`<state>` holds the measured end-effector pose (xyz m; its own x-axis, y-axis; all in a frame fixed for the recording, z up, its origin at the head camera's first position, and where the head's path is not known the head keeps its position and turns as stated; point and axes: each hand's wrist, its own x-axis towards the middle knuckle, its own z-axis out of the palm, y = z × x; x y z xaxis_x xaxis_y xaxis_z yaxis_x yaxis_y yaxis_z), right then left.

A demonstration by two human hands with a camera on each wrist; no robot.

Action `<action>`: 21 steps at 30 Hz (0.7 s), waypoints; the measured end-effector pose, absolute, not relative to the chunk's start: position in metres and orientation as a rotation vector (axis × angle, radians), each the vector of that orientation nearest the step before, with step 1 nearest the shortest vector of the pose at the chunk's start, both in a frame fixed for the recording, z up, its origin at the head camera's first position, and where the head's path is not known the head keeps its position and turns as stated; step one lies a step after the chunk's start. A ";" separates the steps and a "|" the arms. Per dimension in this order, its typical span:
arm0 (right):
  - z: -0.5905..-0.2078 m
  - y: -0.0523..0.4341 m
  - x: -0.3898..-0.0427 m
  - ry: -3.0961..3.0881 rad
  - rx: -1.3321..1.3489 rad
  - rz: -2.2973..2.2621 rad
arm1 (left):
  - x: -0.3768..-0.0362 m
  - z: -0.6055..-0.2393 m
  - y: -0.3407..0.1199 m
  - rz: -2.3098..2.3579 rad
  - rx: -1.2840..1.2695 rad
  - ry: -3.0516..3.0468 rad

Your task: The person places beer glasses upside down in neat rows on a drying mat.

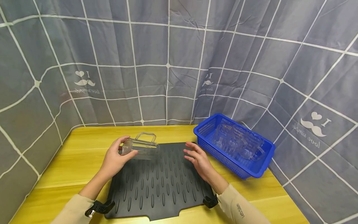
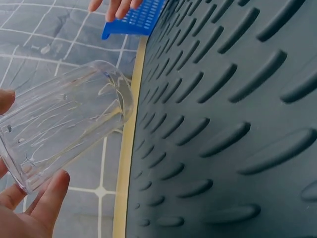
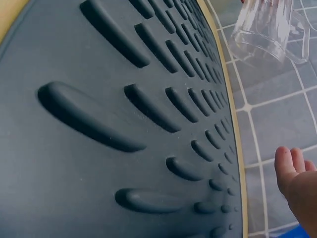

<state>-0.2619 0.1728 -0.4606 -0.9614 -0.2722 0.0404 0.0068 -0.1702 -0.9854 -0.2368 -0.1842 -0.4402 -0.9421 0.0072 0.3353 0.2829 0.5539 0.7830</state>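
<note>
My left hand grips a clear mug by its base end. The mug lies on its side in the air over the far left part of a dark ridged drying mat, mouth toward the right and handle up. In the left wrist view, thumb and fingers pinch the base of the mug. My right hand hovers above the mat's right side, fingers spread and slightly bent, holding nothing. The right wrist view shows that hand apart from the mug.
On the right stands a blue plastic basket with several clear mugs in it. The mat lies on a yellow wood-grain table. A grey curtain with white grid lines hangs around the back and sides.
</note>
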 end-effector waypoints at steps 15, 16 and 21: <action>-0.465 0.191 -0.266 2.212 -0.459 -1.962 | -0.250 -0.425 -0.196 -1.068 -0.201 -2.530; -0.465 0.192 -0.266 2.233 -0.462 -1.942 | -0.252 -0.424 -0.198 -1.054 -0.193 -2.535; -0.465 0.194 -0.265 2.286 -0.434 -1.900 | -0.257 -0.421 -0.204 -0.984 -0.145 -2.576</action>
<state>-0.2648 0.1940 -0.4651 -0.9491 -0.3053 0.0774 -0.1319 0.1622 -0.9779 -0.2570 -0.2043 -0.4209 -0.9231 -0.0376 0.3826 0.2271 0.7496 0.6217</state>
